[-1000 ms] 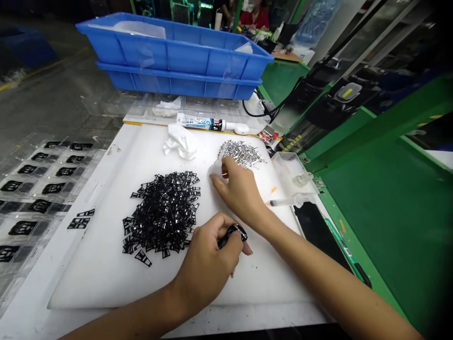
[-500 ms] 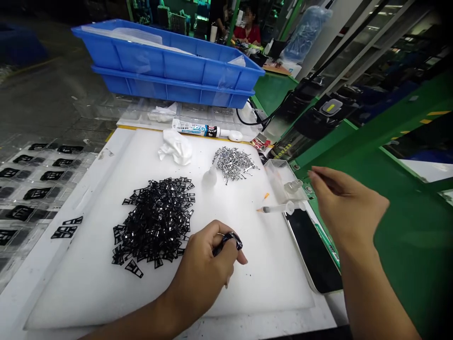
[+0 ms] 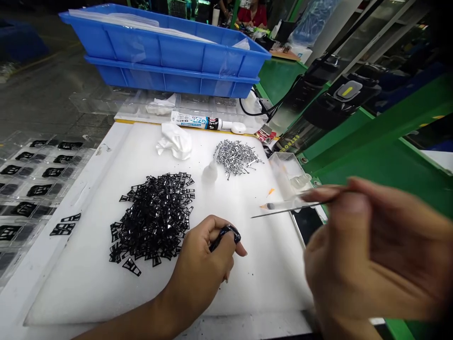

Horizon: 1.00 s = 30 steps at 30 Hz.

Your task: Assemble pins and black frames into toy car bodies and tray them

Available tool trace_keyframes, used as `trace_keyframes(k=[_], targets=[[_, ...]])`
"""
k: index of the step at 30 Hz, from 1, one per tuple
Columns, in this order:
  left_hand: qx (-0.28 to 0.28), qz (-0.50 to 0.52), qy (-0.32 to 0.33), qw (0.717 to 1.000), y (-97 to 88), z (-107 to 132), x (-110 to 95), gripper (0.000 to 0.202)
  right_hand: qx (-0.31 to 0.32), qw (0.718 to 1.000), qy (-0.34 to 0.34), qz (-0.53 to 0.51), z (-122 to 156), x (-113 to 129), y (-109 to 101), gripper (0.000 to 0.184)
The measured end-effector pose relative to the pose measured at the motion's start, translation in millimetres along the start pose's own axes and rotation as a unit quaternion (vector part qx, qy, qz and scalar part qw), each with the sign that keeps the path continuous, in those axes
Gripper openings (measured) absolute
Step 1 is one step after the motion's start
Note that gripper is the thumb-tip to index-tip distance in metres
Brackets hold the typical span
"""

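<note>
My left hand [image 3: 203, 264] is closed around a small glossy black plastic part [image 3: 225, 236], pinched between thumb and fingers above the white board [image 3: 255, 288]. Left of that hand lies a heap of black frame-shaped pieces [image 3: 155, 217]. My right hand [image 3: 368, 255], blurred by motion, grips a thin dark pointed tool [image 3: 286, 210]; its tip points left toward the other hand. Whether the tool has one or two prongs cannot be made out. Behind the tool lies a syringe [image 3: 283, 206] with an orange tip.
Small silver screw-like pins [image 3: 237, 157] are piled at the back, beside a translucent dropper bulb [image 3: 210, 173]. Crumpled tissue [image 3: 175, 142] and a glue tube [image 3: 196, 121] lie near blue bins [image 3: 170, 56]. A clear box [image 3: 285, 170] and a phone [image 3: 306, 222] are at right.
My right hand has come nearer the camera and turned, and the thin pointed tool now shows in it, pointing left. The left hand keeps its hold on the black part, almost unmoved.
</note>
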<state>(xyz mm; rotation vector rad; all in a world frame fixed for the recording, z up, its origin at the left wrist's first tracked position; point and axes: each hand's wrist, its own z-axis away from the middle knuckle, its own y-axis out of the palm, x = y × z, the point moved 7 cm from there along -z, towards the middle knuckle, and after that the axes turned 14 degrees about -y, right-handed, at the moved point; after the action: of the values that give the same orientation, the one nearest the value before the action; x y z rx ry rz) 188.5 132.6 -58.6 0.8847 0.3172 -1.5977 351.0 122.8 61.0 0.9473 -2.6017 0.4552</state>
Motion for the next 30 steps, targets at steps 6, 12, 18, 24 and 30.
trace_keyframes(k=[6, 12, 18, 24, 30], targets=[[-0.005, -0.015, 0.014, 1.0, -0.2, -0.7, -3.3, 0.017, 0.002, 0.997, -0.029, -0.072, 24.1, 9.9, 23.0, 0.04], [-0.009, -0.017, 0.01, 1.0, -0.2, 0.7, -2.3, 0.016, 0.016, 0.998, -0.011, -0.062, 23.2, 7.4, 23.2, 0.036], [-0.01, -0.014, 0.008, 1.0, -0.4, 0.5, -2.2, 0.016, -0.011, 0.999, 0.007, -0.04, 21.9, 8.5, 21.0, 0.027], [-0.012, 0.014, -0.004, 1.0, -2.7, 0.3, -2.8, 0.016, -0.016, 0.999, -0.012, -0.028, 22.0, 6.3, 17.3, 0.027], [-0.009, 0.014, 0.001, 1.0, -1.8, 0.7, -3.6, 0.018, 0.041, 0.999, 0.018, -0.016, 19.2, 4.3, 17.8, 0.023]])
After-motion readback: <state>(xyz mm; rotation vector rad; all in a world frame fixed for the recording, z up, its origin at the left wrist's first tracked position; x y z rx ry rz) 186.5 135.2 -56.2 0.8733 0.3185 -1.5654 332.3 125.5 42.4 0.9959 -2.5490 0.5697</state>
